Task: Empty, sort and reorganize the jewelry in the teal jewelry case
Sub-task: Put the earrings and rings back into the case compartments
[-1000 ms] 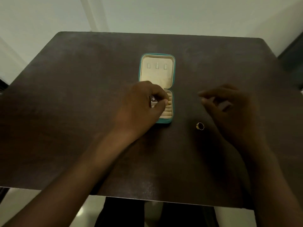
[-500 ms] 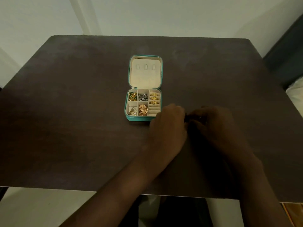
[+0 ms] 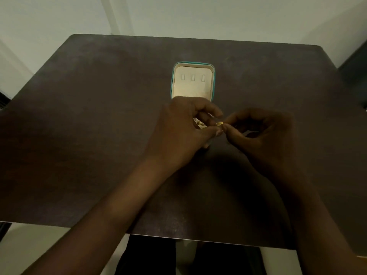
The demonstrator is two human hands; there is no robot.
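Observation:
The teal jewelry case (image 3: 172, 82) lies open at the middle of the dark table (image 3: 89, 135); its cream lid lining with three small loops faces up. My left hand (image 3: 182, 132) covers most of the case's tray, so the compartments are hidden apart from a sliver of cream padding. My right hand (image 3: 258, 133) is just right of the case. The fingertips of both hands meet over the tray's right edge and pinch a small gold ring (image 3: 219, 124) between them.
The table's front edge (image 3: 178, 236) runs close to my body, with pale floor below it. A light wall stands behind the table. A dark piece of furniture (image 3: 355, 62) sits at the far right.
Both hands rose from the table in front of the case to above its tray, and the gold ring now shows between the fingertips. The tray's compartments, visible before, are covered by my left hand.

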